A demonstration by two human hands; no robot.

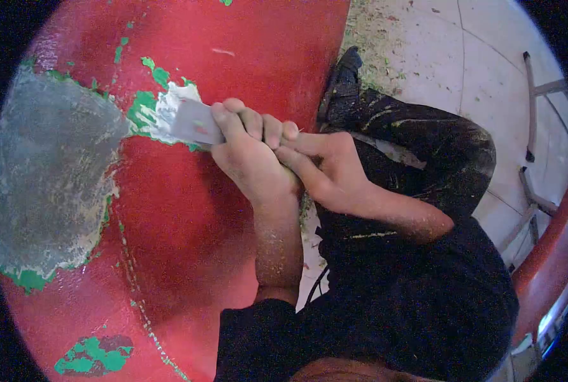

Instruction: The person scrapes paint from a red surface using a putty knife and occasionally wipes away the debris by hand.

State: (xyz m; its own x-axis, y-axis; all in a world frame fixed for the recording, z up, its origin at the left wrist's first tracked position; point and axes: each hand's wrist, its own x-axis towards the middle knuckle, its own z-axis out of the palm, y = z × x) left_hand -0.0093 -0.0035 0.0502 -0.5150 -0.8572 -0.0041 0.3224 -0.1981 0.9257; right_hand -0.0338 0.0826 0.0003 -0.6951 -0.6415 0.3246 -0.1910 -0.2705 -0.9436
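My left hand (252,156) is closed around a scraper (198,125), close to its flat, wide metal blade. Just behind it, my right hand (332,169) is also closed, gripping toward the handle end. Most of the handle is hidden by my fingers. The blade's front edge lies against a white patch (172,102) on a large red painted surface (188,197). Green paint (142,107) shows along the edge of that patch. Further left is a big bare grey area (55,165) with ragged green and white borders.
A smaller green-flecked patch (96,353) lies low on the red surface. My bent leg in dusty black trousers (437,137) is at the right. Paint flakes are scattered over the pale floor (424,38). A metal frame (531,108) stands at far right.
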